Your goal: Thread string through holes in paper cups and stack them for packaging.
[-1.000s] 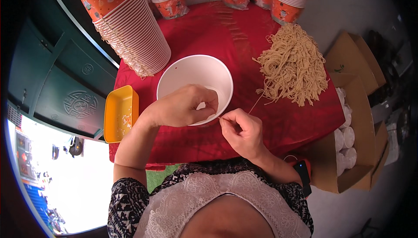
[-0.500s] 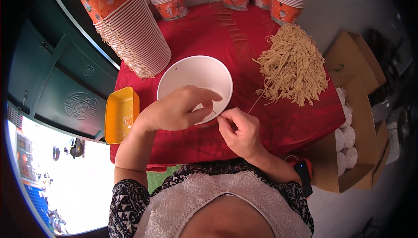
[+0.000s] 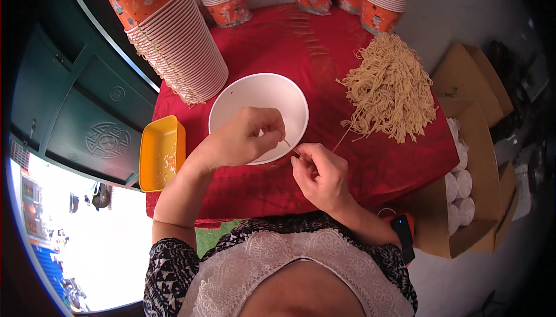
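A white paper tub with a rolled rim faces me, its mouth toward me, and a small dark hole shows in its far-left wall. Inside the mouth, my left hand pinches a thin beige cord. Outside the near-right rim, my right hand has its thumb and forefinger closed on the same cord. From there the cord trails toward the heap of loose beige cords on the right. Whether the cord passes through the tub's wall or over its rim is hard to make out.
A tall leaning stack of orange-printed tubs, with cords hanging along it, stands at left. More wrapped stacks line the back. A yellow bin with small bits sits on the red tablecloth. Right of the table is a cardboard box.
The fingers of my left hand have curled from loosely spread into a pinch on the cord end inside the tub. My right hand has barely shifted.
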{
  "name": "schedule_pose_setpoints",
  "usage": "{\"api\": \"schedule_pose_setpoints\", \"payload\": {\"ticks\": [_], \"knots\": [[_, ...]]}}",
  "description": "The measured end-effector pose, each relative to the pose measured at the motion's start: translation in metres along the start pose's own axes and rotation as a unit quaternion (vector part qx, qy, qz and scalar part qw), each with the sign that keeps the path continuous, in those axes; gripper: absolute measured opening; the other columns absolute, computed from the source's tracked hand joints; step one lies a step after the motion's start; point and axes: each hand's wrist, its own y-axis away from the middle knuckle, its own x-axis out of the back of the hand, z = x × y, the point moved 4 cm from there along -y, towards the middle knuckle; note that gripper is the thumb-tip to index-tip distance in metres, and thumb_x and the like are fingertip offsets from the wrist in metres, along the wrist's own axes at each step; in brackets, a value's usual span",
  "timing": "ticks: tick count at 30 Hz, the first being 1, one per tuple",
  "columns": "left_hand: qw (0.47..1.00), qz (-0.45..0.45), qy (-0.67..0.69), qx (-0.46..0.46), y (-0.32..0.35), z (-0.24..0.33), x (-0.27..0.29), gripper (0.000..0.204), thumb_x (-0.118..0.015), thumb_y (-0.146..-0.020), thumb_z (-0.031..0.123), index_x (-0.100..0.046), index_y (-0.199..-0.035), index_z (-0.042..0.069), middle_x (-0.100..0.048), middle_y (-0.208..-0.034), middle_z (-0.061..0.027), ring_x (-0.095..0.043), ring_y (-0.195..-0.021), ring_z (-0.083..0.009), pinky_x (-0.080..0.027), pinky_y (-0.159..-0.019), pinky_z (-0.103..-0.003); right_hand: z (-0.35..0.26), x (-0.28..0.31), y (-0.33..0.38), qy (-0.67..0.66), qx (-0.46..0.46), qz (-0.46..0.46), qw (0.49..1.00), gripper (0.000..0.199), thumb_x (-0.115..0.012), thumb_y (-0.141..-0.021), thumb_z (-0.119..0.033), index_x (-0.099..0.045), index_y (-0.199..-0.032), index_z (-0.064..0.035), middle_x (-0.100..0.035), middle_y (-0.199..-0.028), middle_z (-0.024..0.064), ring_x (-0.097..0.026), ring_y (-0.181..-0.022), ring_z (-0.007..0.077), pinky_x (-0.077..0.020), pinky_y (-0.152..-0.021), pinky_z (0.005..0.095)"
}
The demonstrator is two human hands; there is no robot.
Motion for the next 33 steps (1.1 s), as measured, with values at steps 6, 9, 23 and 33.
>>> {"api": "schedule_pose_setpoints", "payload": {"ticks": [6, 9, 23, 33], "knots": [[0.992, 0.040, 0.079, 0.088, 0.002, -0.008, 0.005, 0.018, -0.055, -0.088, 0.006, -0.066, -0.099, -0.002, -0.067, -0.079, -0.0088, -0.064, -0.078, -0.0154, -0.050, -0.072, -0.031, 0.006, -0.001, -0.001, 0.051, 0.087, 0.015, 0.995, 0.014, -0.071, -0.079, 0.005, -0.061, -0.088, -0.0003, -0.062, -0.072, 0.0136, -0.064, -0.062, 0.0292, -0.0506, -0.054, 0.0375], [0.992, 0.045, 0.107, 0.051, 0.003, -0.004, 0.009, 0.022, -0.055, -0.089, 0.006, -0.067, -0.107, -0.001, -0.067, -0.082, -0.0097, -0.065, -0.081, -0.0166, -0.050, -0.075, -0.030, 0.004, -0.001, -0.003, 0.046, 0.091, 0.017, 0.995, 0.014, -0.071, -0.079, 0.006, -0.061, -0.087, -0.0002, -0.061, -0.071, 0.0136, -0.064, -0.062, 0.0295, -0.0503, -0.054, 0.0378], [0.996, -0.036, -0.084, 0.020, 0.004, 0.012, 0.010, 0.012, -0.065, -0.085, 0.008, -0.072, -0.087, -0.001, -0.070, -0.077, -0.0148, -0.067, -0.070, -0.0280, -0.051, -0.067, -0.037, 0.007, 0.004, -0.001, 0.019, 0.070, 0.015, 0.997, 0.012, -0.068, -0.080, 0.009, -0.061, -0.084, 0.0009, -0.061, -0.071, 0.0126, -0.062, -0.058, 0.0245, -0.0471, -0.052, 0.0334], [0.997, 0.010, -0.039, 0.061, 0.016, 0.018, 0.006, 0.023, -0.069, -0.092, 0.016, -0.066, -0.080, -0.003, -0.062, -0.068, -0.0132, -0.059, -0.062, -0.0229, -0.045, -0.059, -0.037, 0.005, 0.006, 0.006, -0.036, 0.016, -0.022, 0.999, 0.011, -0.067, -0.082, 0.007, -0.060, -0.086, 0.0004, -0.061, -0.071, 0.0135, -0.063, -0.059, 0.0283, -0.0480, -0.052, 0.0357]]}}
